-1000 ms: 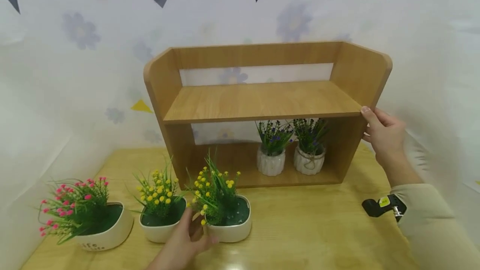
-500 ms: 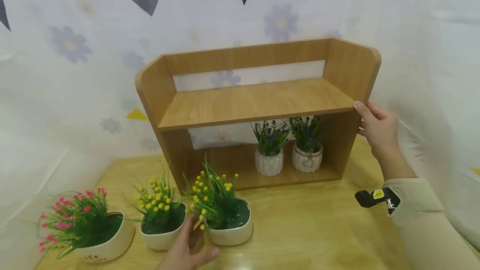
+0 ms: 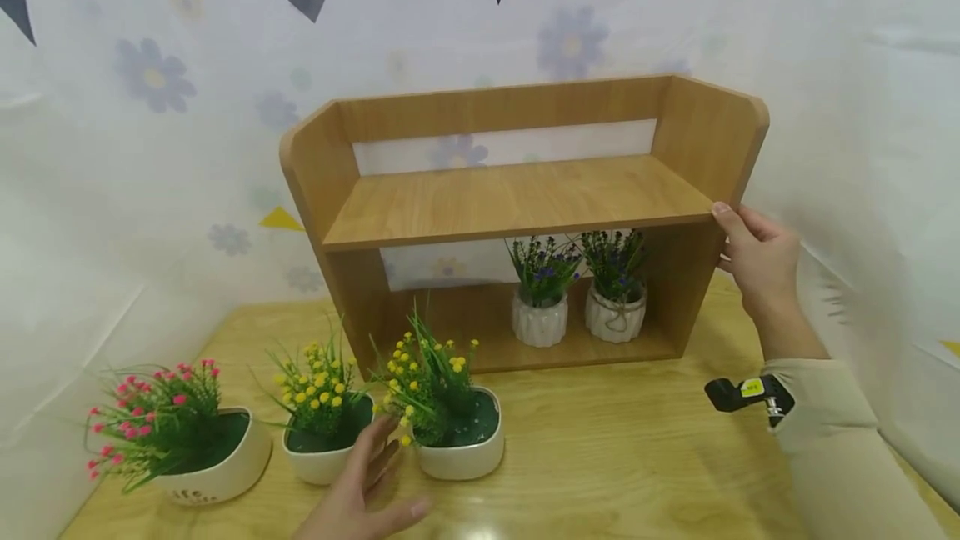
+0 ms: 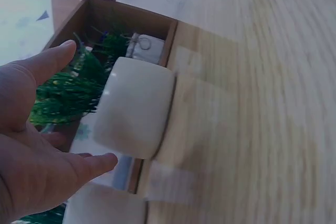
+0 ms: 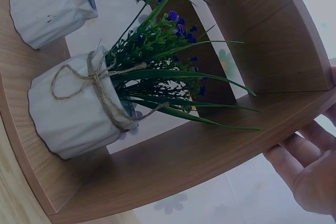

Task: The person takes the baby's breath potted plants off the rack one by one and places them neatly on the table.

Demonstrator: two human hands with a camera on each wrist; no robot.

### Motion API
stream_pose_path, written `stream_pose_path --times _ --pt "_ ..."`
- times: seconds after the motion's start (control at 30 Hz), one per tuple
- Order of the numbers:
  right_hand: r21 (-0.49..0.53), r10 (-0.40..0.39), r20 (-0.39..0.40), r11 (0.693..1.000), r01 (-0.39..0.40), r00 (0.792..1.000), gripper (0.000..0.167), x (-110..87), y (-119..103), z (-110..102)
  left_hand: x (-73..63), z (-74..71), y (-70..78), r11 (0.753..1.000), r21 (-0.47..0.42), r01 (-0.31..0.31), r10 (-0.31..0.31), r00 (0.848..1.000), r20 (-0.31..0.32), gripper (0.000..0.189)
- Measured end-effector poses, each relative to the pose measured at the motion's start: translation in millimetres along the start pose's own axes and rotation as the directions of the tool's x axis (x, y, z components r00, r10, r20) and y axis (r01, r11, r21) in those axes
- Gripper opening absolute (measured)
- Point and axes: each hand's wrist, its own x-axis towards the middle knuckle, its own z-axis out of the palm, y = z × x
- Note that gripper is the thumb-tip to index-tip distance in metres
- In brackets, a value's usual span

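My left hand point(image 3: 362, 486) is spread with straight fingers between two white pots of yellow flowers. Its thumb stands apart from the right-hand yellow-flower pot point(image 3: 463, 458); in the left wrist view this pot point(image 4: 137, 109) shows beyond the spread hand point(image 4: 42, 145). Close by its fingers is the other yellow-flower pot point(image 3: 318, 465). My right hand point(image 3: 765, 261) grips the right side of the wooden desk shelf point(image 3: 517, 198), thumb at the middle board's front corner. In the right wrist view its fingers point(image 5: 299, 156) touch the panel edge.
Two ribbed white pots with purple flowers, one plain point(image 3: 540, 322) and one tied with twine point(image 3: 617, 317), stand on the shelf's lower level. A pot of pink flowers point(image 3: 217, 473) sits at the far left of the wooden table point(image 3: 615, 440). Patterned cloth point(image 3: 450, 15) hangs behind.
My left thumb has come away from the right-hand yellow-flower pot, and that hand has drawn slightly left. The right hand keeps its grip on the shelf. The head view has shifted a little.
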Motion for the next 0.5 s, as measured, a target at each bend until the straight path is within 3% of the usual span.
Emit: stream_pose_path --times 0.13,0.27,0.33,0.4,0.5 --pt "-0.025 0.0 -0.019 1.0 -0.001 1.0 0.042 -0.2 0.1 1.3 -12.0 -5.5 9.0 1.0 -0.004 0.013 -0.013 0.999 -0.036 0.094" --pt "-0.03 -0.003 -0.025 1.0 0.003 1.0 0.04 -0.1 0.3 1.6 -22.0 -10.9 18.1 0.999 -0.024 -0.027 0.025 0.998 -0.059 0.083" --pt "-0.027 -0.003 -0.025 1.0 0.002 1.0 0.04 0.0 0.2 1.6 -26.4 -14.1 23.9 0.996 -0.011 -0.09 0.09 0.995 -0.054 0.076" --pt "-0.035 0.001 -0.028 0.999 -0.002 1.0 0.042 0.3 0.0 1.4 -30.1 -17.5 30.3 0.982 0.023 -0.189 0.19 0.981 -0.05 0.067" --pt "-0.054 0.01 -0.036 0.998 -0.012 0.999 0.047 1.1 -0.2 2.0 -33.3 -21.6 45.4 0.937 0.087 -0.339 0.346 0.935 -0.081 0.058"
